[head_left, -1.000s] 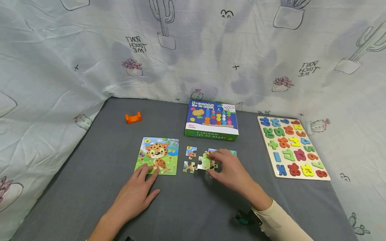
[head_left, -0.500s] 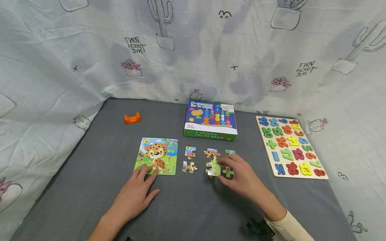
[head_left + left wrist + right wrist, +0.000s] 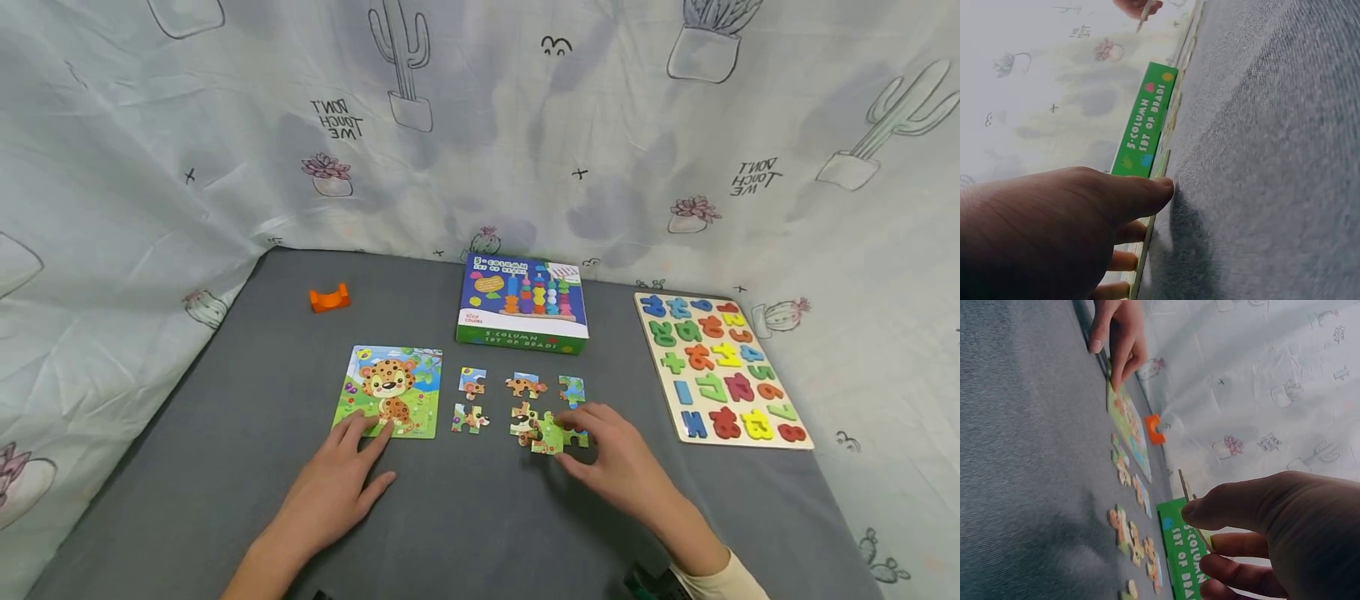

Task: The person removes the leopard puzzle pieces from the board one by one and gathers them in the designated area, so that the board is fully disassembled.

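My right hand (image 3: 622, 458) pinches a mostly green jigsaw piece (image 3: 551, 435) between thumb and fingers. In the right wrist view that piece (image 3: 1184, 482) appears edge-on, lifted off the cloth. Beneath and around it lie loose jigsaw pieces: a spotted one (image 3: 525, 385), a face piece (image 3: 521, 417) partly covered, and a blue-green one (image 3: 572, 388). Two more, an upper piece (image 3: 472, 381) and a lower piece (image 3: 469, 418), lie farther left. With fingers extended, my left hand (image 3: 326, 483) rests its fingertips on the lower edge of a leopard picture board (image 3: 422, 396).
Behind the pieces stands a bead-set box (image 3: 522, 337). A board of coloured letters (image 3: 672, 386) lies at the right. An orange curved block (image 3: 330, 298) sits at the back left. Grey cloth (image 3: 450, 533) covers the table; a printed curtain (image 3: 480, 125) hangs behind.
My right hand has carried the green piece right and toward me, uncovering the spotted and blue-green pieces. The left hand has stayed on the picture board.
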Demonstrator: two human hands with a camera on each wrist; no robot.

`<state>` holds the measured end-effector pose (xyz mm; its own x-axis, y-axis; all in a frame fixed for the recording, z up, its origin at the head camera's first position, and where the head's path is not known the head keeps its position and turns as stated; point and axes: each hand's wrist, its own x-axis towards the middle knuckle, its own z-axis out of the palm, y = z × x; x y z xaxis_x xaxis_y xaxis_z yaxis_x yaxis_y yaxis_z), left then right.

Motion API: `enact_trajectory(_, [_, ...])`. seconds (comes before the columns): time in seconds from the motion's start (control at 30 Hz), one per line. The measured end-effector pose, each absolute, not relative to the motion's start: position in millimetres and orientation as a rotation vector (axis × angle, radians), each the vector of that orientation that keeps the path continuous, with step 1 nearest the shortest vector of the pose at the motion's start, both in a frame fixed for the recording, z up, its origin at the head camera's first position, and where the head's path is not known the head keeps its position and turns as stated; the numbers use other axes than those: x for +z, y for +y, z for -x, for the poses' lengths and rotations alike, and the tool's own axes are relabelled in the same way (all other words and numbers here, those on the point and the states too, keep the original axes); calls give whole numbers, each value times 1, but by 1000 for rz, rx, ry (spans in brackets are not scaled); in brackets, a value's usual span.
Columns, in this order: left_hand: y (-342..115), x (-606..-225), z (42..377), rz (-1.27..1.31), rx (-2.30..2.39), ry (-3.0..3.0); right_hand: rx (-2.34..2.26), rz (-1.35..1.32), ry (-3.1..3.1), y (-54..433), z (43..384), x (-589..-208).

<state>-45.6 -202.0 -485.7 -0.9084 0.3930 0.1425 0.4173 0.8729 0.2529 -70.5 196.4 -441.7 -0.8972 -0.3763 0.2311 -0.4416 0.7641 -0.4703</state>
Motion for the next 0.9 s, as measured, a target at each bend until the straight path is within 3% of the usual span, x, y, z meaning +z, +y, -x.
enact_trajectory(0.9, [-201,-485,46,636,-444,-2957,770,-397,-3105,227,42,-460])
